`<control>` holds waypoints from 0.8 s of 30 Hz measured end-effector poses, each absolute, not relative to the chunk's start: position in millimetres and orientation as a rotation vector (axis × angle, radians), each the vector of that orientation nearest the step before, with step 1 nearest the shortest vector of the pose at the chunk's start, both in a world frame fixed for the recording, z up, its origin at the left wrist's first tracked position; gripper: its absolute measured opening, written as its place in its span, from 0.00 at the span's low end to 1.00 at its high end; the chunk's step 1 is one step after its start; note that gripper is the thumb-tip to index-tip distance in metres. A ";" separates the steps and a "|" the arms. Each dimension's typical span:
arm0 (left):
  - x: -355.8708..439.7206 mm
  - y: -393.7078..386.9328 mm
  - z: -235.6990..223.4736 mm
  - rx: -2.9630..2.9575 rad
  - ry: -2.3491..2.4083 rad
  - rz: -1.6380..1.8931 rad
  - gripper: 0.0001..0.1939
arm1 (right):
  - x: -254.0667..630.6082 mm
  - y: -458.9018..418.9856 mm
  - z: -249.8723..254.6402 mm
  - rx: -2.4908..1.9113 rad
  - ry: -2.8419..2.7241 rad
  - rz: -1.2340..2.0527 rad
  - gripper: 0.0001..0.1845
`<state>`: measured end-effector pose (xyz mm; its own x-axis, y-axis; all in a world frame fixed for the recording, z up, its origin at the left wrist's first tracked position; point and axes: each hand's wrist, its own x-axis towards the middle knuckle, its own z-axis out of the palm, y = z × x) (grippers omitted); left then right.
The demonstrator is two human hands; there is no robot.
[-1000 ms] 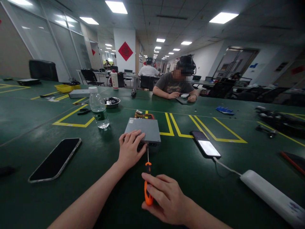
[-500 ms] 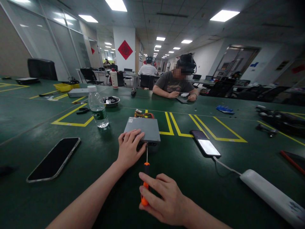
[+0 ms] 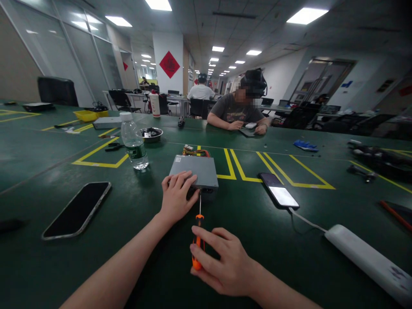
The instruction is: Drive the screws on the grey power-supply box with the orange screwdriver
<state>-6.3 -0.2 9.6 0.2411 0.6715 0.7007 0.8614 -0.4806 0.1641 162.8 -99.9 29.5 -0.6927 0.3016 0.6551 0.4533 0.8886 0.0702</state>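
A grey metal computer power supply (image 3: 201, 168) lies flat on the green table, a bundle of coloured wires (image 3: 196, 150) at its far side. My left hand (image 3: 178, 195) grips its near left corner, fingers spread over the top and thumb down by the front face. In my right hand (image 3: 222, 259) is a screwdriver (image 3: 198, 242) with an orange and black handle, held between thumb and fingers. Its shaft points away from me, and the tip meets the front face of the power supply close to my left thumb. The tip itself is too small to make out.
Left of the power supply stand a water bottle (image 3: 134, 148) and a metal bowl (image 3: 152, 134); a phone (image 3: 77, 210) lies nearer. On the right are a charging phone (image 3: 278, 189), a white power strip (image 3: 363, 257) and a blue glove (image 3: 305, 146). Across the table sits a person (image 3: 236, 107).
The view has shifted slightly. My left hand keeps its hold on the power supply, and the screwdriver stays at its front face, with its handle slightly turned in my right fingers.
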 end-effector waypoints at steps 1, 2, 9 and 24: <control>-6.4 -0.3 9.5 -2.261 -1.439 -1.072 0.17 | 164.1 -99.7 27.1 -0.537 -2.355 -0.293 0.11; -6.5 -0.3 9.3 -2.263 -1.443 -1.071 0.17 | 165.3 -99.7 24.9 -0.542 -2.329 -0.279 0.10; -6.6 -0.3 9.6 -2.275 -1.444 -1.076 0.17 | 163.3 -103.0 29.6 -0.602 -2.429 -0.224 0.15; -6.7 -0.8 10.3 -2.283 -1.454 -1.072 0.17 | 160.3 -104.2 28.9 -0.633 -2.440 -0.172 0.15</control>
